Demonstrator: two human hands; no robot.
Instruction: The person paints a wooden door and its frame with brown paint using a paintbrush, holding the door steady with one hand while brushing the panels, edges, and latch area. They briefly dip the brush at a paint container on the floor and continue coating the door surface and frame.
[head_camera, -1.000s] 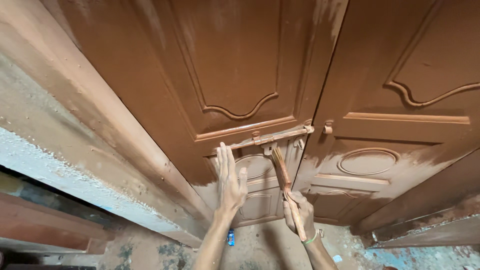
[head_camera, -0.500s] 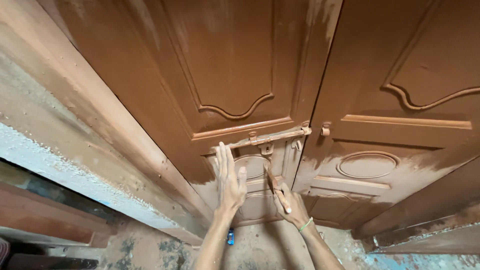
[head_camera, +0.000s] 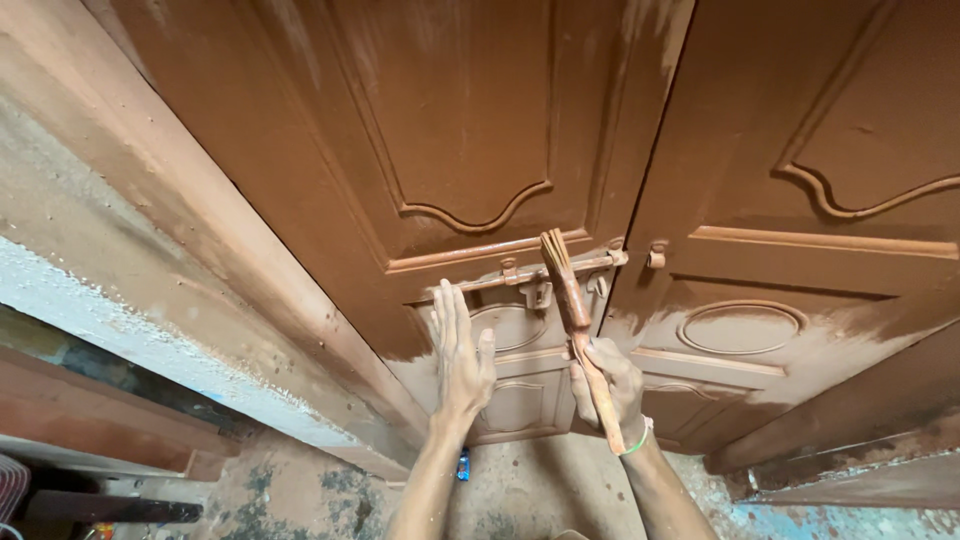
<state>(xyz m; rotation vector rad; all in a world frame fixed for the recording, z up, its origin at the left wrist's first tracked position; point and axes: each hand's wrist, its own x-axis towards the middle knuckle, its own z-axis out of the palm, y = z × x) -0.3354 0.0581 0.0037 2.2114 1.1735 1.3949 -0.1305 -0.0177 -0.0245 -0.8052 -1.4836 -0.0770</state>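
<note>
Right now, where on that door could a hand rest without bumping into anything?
Free: the flat lower panel between the left hand and right hand, and the oval panel to the right. Crowded: around the latch bolt, where the paintbrush tip sits.

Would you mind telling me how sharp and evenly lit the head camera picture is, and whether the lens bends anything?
Head view: soft, even daylight, no glare; the wide lens leans the double door and frame steeply; the left hand, right hand and paintbrush are sharp; the floor looks dimmer.
</note>
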